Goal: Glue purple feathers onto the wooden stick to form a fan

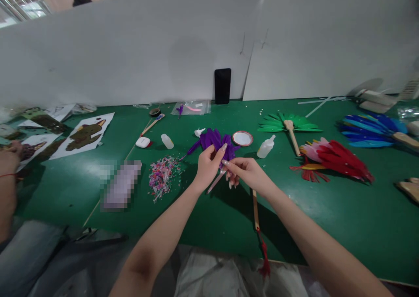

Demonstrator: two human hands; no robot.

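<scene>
My left hand [209, 168] is closed, its thumb and forefinger pinching at the purple feathers [214, 139] of a feather fan. Close against it, my right hand [247, 173] is also closed, fingers curled around a slim pale pink tool [215, 183] that slants down to the left. What lies between the fingertips is partly hidden. A wooden handle [255, 209] comes out below my right hand, with a red tassel [264, 257] hanging over the table's front edge. To the left lies a loose pile of colourful sequins [163, 174].
Small glue bottles [266, 146] [167, 141] and a round white lid [242, 138] stand nearby. Green [288, 123], red [343, 157] and blue [369, 129] feather fans lie right. A phone [222, 86] leans on the partition. Another person's arm [7, 188] is far left.
</scene>
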